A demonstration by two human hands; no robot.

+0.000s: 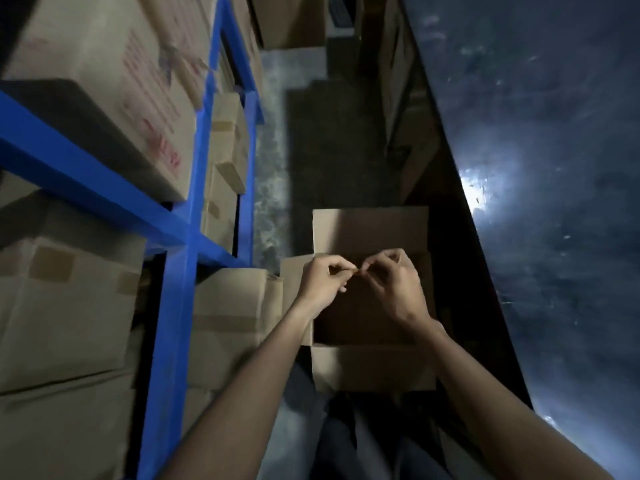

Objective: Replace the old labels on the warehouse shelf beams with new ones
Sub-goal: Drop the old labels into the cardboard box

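Above the open cardboard box (pixel 370 296), a tiny label scrap (pixel 357 270) is pinched between the left hand (pixel 323 280) and the right hand (pixel 394 284), fingertips nearly touching, fingers curled tight on it. Its long axis seems to run hand to hand, though it is too small to be sure. The blue shelf beam (pixel 86 178) lies well apart, up-left, so the left hand is judged nearer.

Dim, soft-focus aisle; white glare on the floor (pixel 479 192) at right, wide-angle bending at edges.
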